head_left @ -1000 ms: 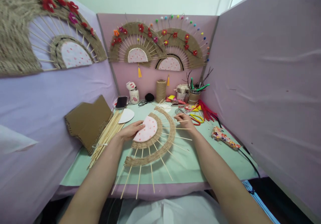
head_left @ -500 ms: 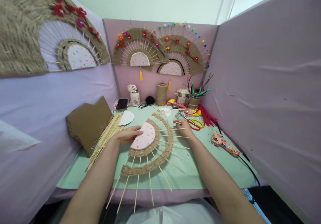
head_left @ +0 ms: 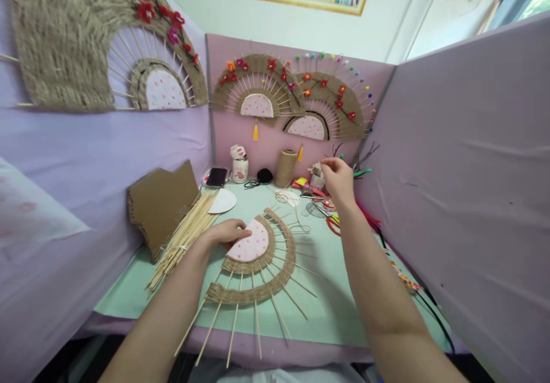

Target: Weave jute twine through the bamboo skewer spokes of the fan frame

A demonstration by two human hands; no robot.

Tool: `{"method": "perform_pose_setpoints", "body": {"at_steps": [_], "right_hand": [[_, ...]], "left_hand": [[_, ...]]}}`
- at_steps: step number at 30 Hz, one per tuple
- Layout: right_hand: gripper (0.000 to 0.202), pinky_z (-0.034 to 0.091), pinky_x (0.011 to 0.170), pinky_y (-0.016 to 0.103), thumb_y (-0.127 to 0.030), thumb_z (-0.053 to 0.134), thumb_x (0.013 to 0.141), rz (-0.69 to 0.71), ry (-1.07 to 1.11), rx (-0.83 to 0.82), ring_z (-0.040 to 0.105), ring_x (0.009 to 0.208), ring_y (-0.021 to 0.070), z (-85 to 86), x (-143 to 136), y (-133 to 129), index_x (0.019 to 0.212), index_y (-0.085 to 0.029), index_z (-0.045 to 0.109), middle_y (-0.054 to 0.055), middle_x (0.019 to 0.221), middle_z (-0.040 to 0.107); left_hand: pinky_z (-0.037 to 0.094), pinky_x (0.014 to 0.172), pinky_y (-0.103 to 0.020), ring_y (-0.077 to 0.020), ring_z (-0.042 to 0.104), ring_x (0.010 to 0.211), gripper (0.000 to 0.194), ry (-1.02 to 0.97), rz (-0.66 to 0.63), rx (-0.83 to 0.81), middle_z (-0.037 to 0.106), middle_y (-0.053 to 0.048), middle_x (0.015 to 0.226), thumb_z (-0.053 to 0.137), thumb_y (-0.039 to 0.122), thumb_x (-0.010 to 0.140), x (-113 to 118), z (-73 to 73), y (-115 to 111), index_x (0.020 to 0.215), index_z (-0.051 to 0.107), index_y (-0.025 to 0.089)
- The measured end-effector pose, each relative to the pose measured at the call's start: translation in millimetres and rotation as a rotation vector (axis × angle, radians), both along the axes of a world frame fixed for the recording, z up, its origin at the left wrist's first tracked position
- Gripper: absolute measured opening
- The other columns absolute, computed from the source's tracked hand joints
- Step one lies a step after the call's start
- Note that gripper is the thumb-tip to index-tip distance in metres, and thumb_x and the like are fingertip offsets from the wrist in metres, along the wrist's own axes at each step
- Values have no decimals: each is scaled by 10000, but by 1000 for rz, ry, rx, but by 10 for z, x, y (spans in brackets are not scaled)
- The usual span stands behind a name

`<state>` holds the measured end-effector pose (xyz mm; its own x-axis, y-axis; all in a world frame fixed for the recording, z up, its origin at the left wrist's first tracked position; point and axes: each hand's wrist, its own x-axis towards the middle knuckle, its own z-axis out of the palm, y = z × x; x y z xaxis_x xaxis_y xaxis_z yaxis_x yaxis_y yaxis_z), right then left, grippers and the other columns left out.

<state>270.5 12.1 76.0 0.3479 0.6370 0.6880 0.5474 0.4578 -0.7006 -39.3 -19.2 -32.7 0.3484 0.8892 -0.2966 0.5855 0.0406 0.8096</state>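
Note:
My left hand (head_left: pixel 230 232) grips the half-woven fan (head_left: pixel 286 260) at its straight side, thumb on the spotted half-round centre (head_left: pixel 253 241) and fingers beneath. Two woven twine bands curve around that centre, and thin bamboo sticks (head_left: pixel 234 334) fan outward past the outer band. Raised above the back right of the table, my right hand (head_left: pixel 339 180) has its fingertips pinched together; whatever lies between them is too small to make out. A loose strand of twine (head_left: pixel 297 214) curls on the table near the fan's far end.
Bamboo sticks (head_left: pixel 183 243) and cardboard (head_left: pixel 161 202) lie at left, beside a white half-disc (head_left: pixel 222 201). A twine spool (head_left: pixel 286 168), jar (head_left: pixel 239 168) and phone (head_left: pixel 217 177) stand behind. Scissors (head_left: pixel 333 224) lie right. Finished fans (head_left: pixel 258 79) hang on the partitions.
My right hand has risen up and away from the fan's sticks, toward the back. My left hand keeps its hold on the fan. The camera view has tilted and shifted slightly.

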Motion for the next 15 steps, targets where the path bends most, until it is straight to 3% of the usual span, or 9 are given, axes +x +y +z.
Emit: {"method": "perform_pose_setpoints", "body": {"at_steps": [3,7,10,15], "right_hand": [[205,434,785,353,-198,480,714,-18,-211,-38,547,816,199,146,-182,633,841,-124,622,99,848,617],[353,392,863,401,-176,605,655,-94,-419,-285,512,968,253,13,-319,1383,1004,-126,591,169,1090,516],[521,374,882,434,-181,650,640,-159,-449,-409,476,1067,294,-142,-366,1714,1145,-157,521,190,1230,410],[561,346,911,420,-278,617,697,-139,-406,-397,449,1127,280,-289,-379,2044,1223,-165,456,204,1335,289]], "left_hand": [[371,432,-256,-174,538,433,368,153,-24,151,606,-40,540,623,484,664,1,-21,21,829,640,156],[364,550,-263,-193,585,602,301,263,53,404,653,-71,690,601,453,691,17,6,27,803,645,177],[347,601,-284,-228,590,719,322,257,124,488,654,-87,741,549,462,736,27,38,13,861,642,180],[330,620,-292,-243,592,794,340,212,167,460,657,-92,790,531,434,759,68,43,-42,969,622,183]]}}
